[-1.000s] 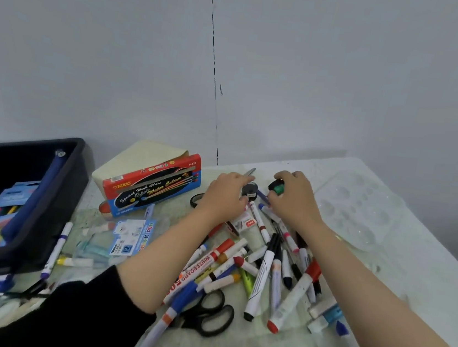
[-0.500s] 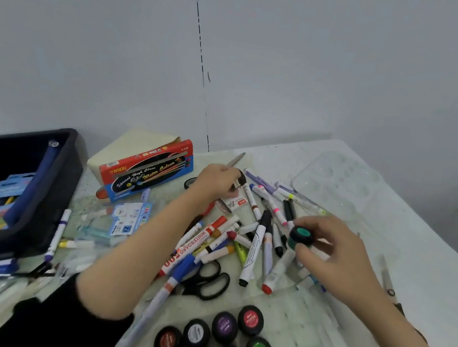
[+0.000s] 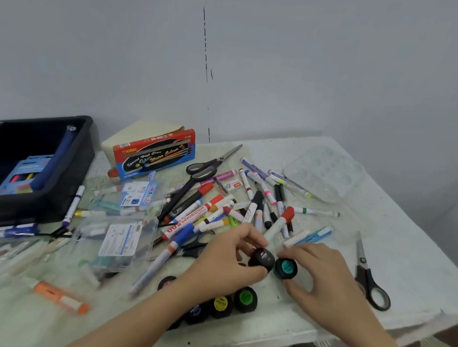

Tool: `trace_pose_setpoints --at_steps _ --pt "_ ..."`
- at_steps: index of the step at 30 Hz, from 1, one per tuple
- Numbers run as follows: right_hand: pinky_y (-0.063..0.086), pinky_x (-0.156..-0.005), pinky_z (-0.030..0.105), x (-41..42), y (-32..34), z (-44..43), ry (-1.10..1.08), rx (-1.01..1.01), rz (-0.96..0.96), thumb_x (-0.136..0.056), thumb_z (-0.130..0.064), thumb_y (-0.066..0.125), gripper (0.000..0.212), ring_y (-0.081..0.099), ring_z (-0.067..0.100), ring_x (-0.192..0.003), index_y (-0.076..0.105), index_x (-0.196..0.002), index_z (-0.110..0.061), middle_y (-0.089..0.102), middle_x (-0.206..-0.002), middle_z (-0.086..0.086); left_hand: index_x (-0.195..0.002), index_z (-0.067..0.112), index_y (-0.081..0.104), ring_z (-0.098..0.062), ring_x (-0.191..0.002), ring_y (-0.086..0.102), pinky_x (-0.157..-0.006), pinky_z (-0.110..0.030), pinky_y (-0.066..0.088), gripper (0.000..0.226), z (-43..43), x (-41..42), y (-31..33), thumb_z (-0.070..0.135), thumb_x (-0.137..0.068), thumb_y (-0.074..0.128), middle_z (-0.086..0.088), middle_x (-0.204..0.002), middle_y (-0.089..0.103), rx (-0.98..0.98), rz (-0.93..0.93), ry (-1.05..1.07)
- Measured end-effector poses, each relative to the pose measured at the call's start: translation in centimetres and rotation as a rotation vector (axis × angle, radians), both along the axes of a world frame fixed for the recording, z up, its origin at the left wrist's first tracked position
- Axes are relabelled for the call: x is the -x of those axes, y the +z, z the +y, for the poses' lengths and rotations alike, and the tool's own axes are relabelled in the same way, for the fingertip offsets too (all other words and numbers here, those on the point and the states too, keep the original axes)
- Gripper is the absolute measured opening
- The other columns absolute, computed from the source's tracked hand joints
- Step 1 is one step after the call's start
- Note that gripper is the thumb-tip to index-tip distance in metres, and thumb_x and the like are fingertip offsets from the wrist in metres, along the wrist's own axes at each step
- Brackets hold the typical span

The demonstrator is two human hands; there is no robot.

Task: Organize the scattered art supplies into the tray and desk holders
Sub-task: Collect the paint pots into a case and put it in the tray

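My left hand (image 3: 222, 262) grips a small black paint pot (image 3: 263, 259) near the table's front. Beside it, my right hand (image 3: 321, 282) holds a paint pot with a teal lid (image 3: 285, 267). The two pots almost touch. Just below my hands stand more pots, among them a green-lidded one (image 3: 245, 298) and a yellow-lidded one (image 3: 221, 304); my left forearm hides others. A heap of markers (image 3: 234, 211) lies behind my hands. A dark storage tray (image 3: 71, 182) sits at the far left, with a blue pencil packet (image 3: 24, 174) inside.
A red and blue watercolour box (image 3: 153, 155) leans on a cream box at the back. Black scissors (image 3: 369, 280) lie at the right, grey ones (image 3: 208, 165) at the back. A clear palette (image 3: 324, 172) is far right. Clear pen packs (image 3: 125, 235) and an orange highlighter (image 3: 59, 296) lie left.
Both hands came from the back of the marker heap to the table's front. My right hand carried the teal-lidded pot here; my left hand brought a black pot beside it.
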State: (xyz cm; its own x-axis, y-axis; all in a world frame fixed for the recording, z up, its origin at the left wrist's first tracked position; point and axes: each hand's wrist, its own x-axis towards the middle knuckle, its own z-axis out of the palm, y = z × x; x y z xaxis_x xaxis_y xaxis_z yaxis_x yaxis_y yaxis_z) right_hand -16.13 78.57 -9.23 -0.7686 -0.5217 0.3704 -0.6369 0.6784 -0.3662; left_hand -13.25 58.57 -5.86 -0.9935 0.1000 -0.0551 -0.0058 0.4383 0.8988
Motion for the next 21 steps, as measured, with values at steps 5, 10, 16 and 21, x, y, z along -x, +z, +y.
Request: trace_pose_setpoints --at_steps 5,10,16,21 --pt "0.033 -0.073 0.022 -0.3 -0.8 -0.2 -0.062 -0.05 0.022 -0.066 -0.031 0.061 0.037 0.056 0.009 -0.089 0.065 -0.103 -0.03 0.061 -0.095 -0.014 -0.109 0.025 0.063 0.003 -0.09 0.051 -0.081 -0.012 0.042 0.035 0.7 -1.2 -1.3 0.016 -0.076 0.069 0.014 -0.098 0.055 0.262 0.273 -0.064" --pt "0.039 -0.072 0.029 -0.5 -0.8 -0.5 -0.083 -0.05 -0.007 -0.067 -0.029 0.064 0.038 0.06 0.014 -0.088 0.066 -0.105 -0.027 0.062 -0.097 -0.011 -0.115 0.023 0.06 -0.002 -0.1 0.049 -0.09 -0.016 0.04 0.037 0.9 -1.3 -2.2 0.014 -0.08 0.066 0.01 -0.106 0.053 0.296 0.32 -0.059" --pt "0.045 -0.077 0.028 -0.8 -0.6 -0.6 -0.078 -0.002 -0.095 -0.073 -0.018 0.072 0.038 0.058 0.01 -0.091 0.064 -0.109 -0.026 0.058 -0.102 -0.013 -0.105 0.02 0.065 -0.017 -0.096 0.049 -0.083 -0.028 0.037 0.033 1.1 -1.2 -2.7 0.027 -0.074 0.061 0.005 -0.098 0.063 0.549 0.456 0.015" --pt "0.048 -0.073 0.031 -0.9 -0.4 -0.6 -0.055 0.025 -0.088 -0.07 -0.011 0.074 0.04 0.06 0.01 -0.088 0.064 -0.106 -0.026 0.059 -0.1 -0.013 -0.105 0.021 0.061 -0.019 -0.097 0.047 -0.085 -0.033 0.04 0.034 2.3 -1.0 -2.6 0.023 -0.071 0.061 0.003 -0.1 0.055 0.517 0.333 0.054"
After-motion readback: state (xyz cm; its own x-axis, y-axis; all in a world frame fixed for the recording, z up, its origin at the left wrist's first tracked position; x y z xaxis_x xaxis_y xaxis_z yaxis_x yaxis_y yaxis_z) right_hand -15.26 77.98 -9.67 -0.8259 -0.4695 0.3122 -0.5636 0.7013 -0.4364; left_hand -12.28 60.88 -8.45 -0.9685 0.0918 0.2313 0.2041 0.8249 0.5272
